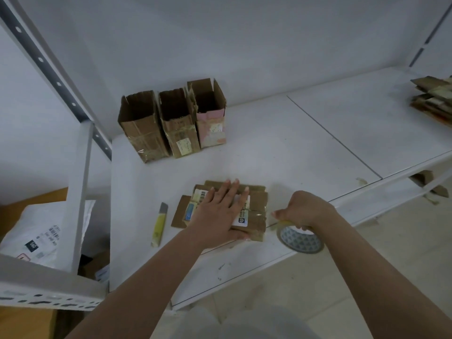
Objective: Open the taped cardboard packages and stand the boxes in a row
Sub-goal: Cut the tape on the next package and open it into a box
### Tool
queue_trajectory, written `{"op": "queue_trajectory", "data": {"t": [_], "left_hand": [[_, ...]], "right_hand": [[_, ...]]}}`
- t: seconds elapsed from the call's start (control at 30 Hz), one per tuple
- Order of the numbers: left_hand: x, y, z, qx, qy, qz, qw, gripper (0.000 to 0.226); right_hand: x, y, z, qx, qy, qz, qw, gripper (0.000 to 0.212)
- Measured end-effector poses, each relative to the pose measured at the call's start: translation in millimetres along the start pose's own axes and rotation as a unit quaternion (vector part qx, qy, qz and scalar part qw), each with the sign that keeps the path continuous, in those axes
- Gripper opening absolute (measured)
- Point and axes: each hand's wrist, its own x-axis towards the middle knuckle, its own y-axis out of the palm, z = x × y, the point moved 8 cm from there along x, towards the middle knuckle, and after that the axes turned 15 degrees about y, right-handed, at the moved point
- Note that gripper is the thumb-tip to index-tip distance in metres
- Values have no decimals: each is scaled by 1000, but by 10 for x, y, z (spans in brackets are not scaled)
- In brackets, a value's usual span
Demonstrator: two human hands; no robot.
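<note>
A flattened cardboard package (pixel 255 216) with white labels and clear tape lies near the front edge of the white shelf (pixel 293 148). My left hand (pixel 220 206) presses flat on top of it, fingers straight. My right hand (pixel 303 211) is just right of the package and grips a roll of tape (pixel 300 239) with a blue-patterned core; a strip of tape runs from the roll to the package. Three opened boxes (pixel 171 118) stand upright side by side at the back left of the shelf.
A yellow utility knife (pixel 159 223) lies left of the package. A stack of flattened cardboard (pixel 435 99) sits at the far right. A metal shelf upright (pixel 80 192) and a white mailer bag (pixel 41 236) are at the left. Tiled floor lies below.
</note>
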Motion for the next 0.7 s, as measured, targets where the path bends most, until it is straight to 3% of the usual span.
{"op": "queue_trajectory", "data": {"t": [0.23, 0.33, 0.4, 0.5, 0.57, 0.63, 0.7], "left_hand": [[28, -47, -447, 50, 62, -42, 996, 71], [36, -11, -306, 21, 58, -2, 998, 65], [-13, -71, -139, 16, 51, -27, 998, 62], [-125, -118, -6, -21, 41, -96, 994, 62], [-226, -156, 22, -122, 39, -168, 977, 67], [-440, -262, 165, -222, -1, -293, 930, 66], [-805, -308, 477, -261, -124, -419, 861, 55]], "right_hand": [[-60, 41, -9, 6, 4, -29, 1000, 40], [-59, 68, -25, 40, 7, -15, 999, 44], [-87, 34, 42, 70, -5, -16, 997, 48], [-139, -77, 257, 95, -35, -58, 993, 49], [-162, -77, 397, 104, -45, -79, 990, 48], [-145, -2, 469, 109, -46, -76, 990, 45], [-123, 59, 480, 122, -41, -78, 989, 44]]}}
